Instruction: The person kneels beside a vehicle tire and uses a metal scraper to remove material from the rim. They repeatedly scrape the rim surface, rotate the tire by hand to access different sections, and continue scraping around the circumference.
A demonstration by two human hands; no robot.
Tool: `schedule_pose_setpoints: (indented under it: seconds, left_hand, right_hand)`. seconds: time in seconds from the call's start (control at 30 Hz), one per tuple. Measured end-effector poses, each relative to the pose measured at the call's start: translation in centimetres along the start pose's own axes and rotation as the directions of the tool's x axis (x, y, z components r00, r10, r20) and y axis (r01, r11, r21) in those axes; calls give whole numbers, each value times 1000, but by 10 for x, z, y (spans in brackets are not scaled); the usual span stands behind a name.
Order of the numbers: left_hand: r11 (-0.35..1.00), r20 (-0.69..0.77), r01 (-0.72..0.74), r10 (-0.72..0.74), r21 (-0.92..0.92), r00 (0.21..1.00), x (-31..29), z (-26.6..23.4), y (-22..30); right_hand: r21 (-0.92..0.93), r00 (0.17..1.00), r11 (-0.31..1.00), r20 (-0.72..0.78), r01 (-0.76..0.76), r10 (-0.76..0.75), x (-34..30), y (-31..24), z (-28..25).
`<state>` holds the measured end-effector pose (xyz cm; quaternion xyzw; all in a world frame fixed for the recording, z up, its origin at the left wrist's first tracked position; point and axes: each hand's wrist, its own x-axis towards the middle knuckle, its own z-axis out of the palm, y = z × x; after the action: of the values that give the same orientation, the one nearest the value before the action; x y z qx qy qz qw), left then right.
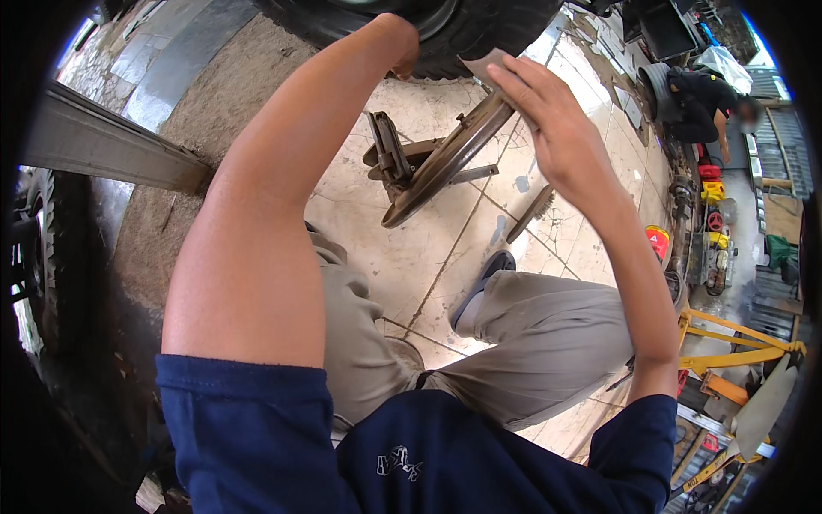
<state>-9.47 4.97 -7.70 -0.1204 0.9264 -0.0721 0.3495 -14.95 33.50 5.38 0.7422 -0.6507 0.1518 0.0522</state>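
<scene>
I see the right hand (550,110) holding a grey sheet (481,67), fingers close together; of left hand (404,58), I cannot tell.

The person wears a navy blue T-shirt (488,467) with a small white graphic print (400,463) on the front. Its short sleeves end in stitched hems above the elbows. The right hand (552,116) is bare. Loose grey-beige trousers (548,330) crease at the lap, above a dark blue shoe (497,265).
</scene>
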Motion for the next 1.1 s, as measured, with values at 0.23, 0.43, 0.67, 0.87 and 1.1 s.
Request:
schedule_pose_setpoints:
  seconds: [0.23, 0.43, 0.67, 0.87, 1.1]
  left_hand:
    - [998, 21, 23, -22, -51, 1000, -18, -6, -1]
    - [996, 21, 28, -26, -87, 999, -23, -10, -1]
    - [994, 16, 36, -35, -99, 999, -30, -14, 1]
    - [994, -2, 34, -35, -101, 999, -29, -12, -2]
    - [994, 46, -7, 12, -112, 999, -26, -11, 2]
  right_hand:
    - [-33, 925, 950, 244, 309, -292, -1, -27, -17]
    - [-178, 948, 957, 264, 229, -177, -5, -35, -26]
    - [-193, 953, 958, 259, 210, -157, 1, -19, -31]
    - [-168, 909, 952, 377, 255, -177, -6, -43, -40]
    - [-212, 925, 973, 381, 95, -7, -21, -41, -49]
